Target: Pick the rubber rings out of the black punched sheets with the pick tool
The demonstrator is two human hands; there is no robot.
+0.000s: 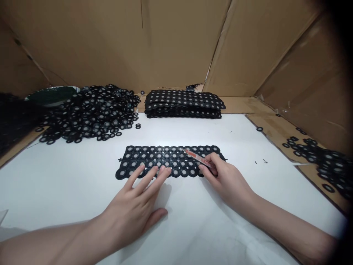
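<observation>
A black sheet of joined rings (166, 156) with pale round centres lies flat on the white work surface, its rows running left to right. My left hand (135, 206) has its fingers spread, with the fingertips on the sheet's near edge and the thumb apart. Between the thumb and fingers of my right hand (224, 176) is a slim red pointed tool (197, 157) with white lettering; its exact kind is unclear. Its tip points up and left over the sheet's top rows, and I cannot tell whether it touches. My right hand covers the sheet's lower right corner.
At the back left is a heap of loose black rings (96, 114) beside a dish (52, 96). Stacked ring sheets (183, 101) stand at the back middle. More loose rings (331, 165) lie on cardboard at right. Cardboard walls (176, 44) enclose the white surface (82, 165).
</observation>
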